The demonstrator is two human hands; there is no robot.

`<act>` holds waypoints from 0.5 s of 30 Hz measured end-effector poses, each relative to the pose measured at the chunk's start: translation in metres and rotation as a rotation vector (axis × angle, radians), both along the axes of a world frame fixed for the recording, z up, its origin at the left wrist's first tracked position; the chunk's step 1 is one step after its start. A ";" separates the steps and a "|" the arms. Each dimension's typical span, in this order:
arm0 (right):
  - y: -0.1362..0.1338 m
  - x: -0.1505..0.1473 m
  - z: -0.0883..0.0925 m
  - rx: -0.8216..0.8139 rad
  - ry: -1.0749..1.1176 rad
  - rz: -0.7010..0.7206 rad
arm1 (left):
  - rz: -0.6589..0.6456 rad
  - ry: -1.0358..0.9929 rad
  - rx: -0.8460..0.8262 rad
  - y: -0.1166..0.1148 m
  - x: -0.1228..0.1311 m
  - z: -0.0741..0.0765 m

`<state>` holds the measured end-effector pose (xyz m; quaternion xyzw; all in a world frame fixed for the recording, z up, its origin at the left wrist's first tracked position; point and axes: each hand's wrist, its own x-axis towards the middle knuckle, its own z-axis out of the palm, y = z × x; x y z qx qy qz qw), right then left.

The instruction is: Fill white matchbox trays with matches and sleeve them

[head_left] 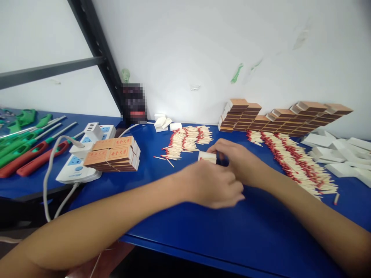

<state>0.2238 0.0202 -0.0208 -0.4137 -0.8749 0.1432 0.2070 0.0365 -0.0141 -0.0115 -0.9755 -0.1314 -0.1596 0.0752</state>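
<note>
A small white matchbox tray (206, 156) with matches in it is between my hands, just above the blue table. Curled round its far side are the fingers of my right hand (232, 157), closed on it. A dark patch beside the tray, under the right fingers, is too unclear to name. My left hand (213, 183) is in front, back upward and fingers curled; its thumb and whatever it grips are hidden. Behind the hands lies a heap of red-tipped matches (189, 138). A longer band of matches (295, 164) spreads to the right.
Stacked matchboxes (269, 117) line the wall. Loose white trays (342, 150) lie at far right, others (162, 122) at back left. Orange-labelled matchboxes (114, 154) sit by a white power strip (78, 166) with cables. Green and red long-necked lighters (34, 150) lie at left.
</note>
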 end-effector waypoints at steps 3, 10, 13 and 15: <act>0.013 0.019 0.002 0.092 -0.031 -0.091 | 0.419 -0.008 -0.001 0.033 -0.030 0.023; 0.026 0.036 0.000 0.098 -0.121 -0.184 | 0.760 0.115 -0.306 0.036 -0.097 0.052; 0.024 0.034 0.003 0.098 -0.123 -0.180 | 0.834 0.238 -0.357 0.019 -0.113 0.053; 0.023 0.034 0.006 0.090 -0.118 -0.184 | 0.888 0.267 -0.325 0.014 -0.123 0.053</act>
